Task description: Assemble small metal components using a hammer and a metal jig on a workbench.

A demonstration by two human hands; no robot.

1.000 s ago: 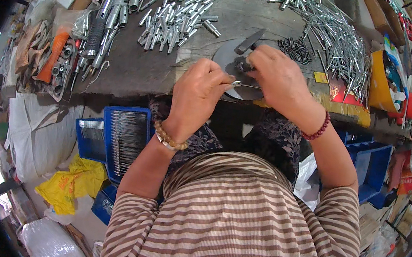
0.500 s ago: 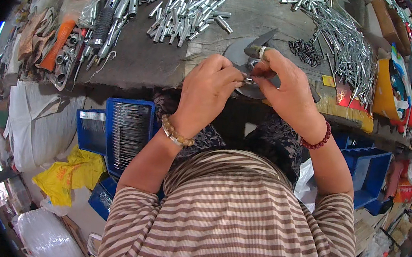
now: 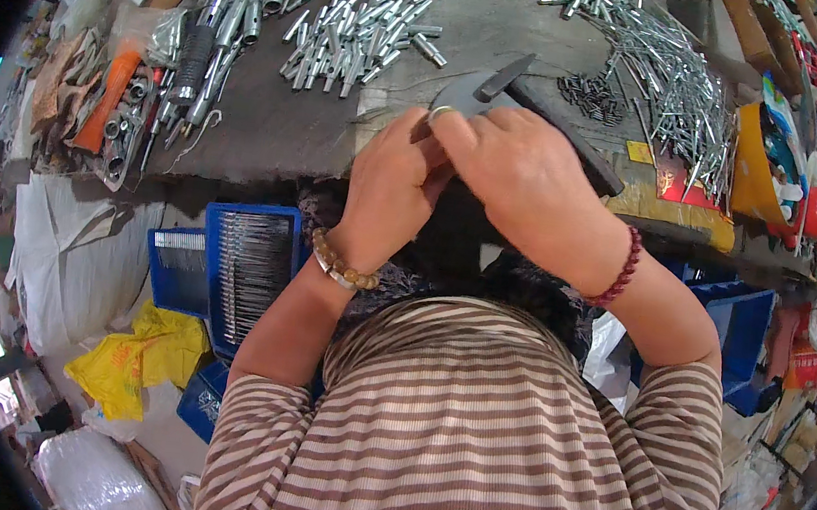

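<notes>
Pair of bare hands, above the near edge of a worn, dark grey work table (image 3: 253, 124), seen from over a brown-and-cream striped shirt (image 3: 470, 431): left hand (image 3: 395, 179), fingers bent, a tan beaded bracelet (image 3: 358, 278) at the wrist; right hand (image 3: 535, 184), back upward, with a pale ring (image 3: 441, 111) and a dark red beaded bracelet (image 3: 620, 277).

State of hands: together, the digits of the right overlapping those of the left; whether either was clamped on something could not be told. Any small part at the fingertips was hidden; that meeting point lay just on the person's side of a flat, round-edged grey metal plate (image 3: 458, 93), itself partly covered.

Near the hands: one dark grey, pointed metal wedge (image 3: 507, 76), over the plate; one dark straight bar (image 3: 578, 153), slanting down past the right hand.

Farther along the table: a heap of short, shiny silver metal tubes (image 3: 366, 41), beyond the left hand; a small pile of short black cylindrical pieces (image 3: 589, 97), beyond the right; a tangle of long, thin silver metal rods (image 3: 684, 95), to its right; a red paper piece with gold marks (image 3: 683, 182); a rounded yellow plastic container (image 3: 758, 172), at the right; an orange tapered handle (image 3: 108, 109), at the left.

Below the table: a blue rectangular plastic bin (image 3: 211, 269), holding rows of thin metal rods; a crumpled yellow plastic bag (image 3: 139, 356), beside it
</notes>
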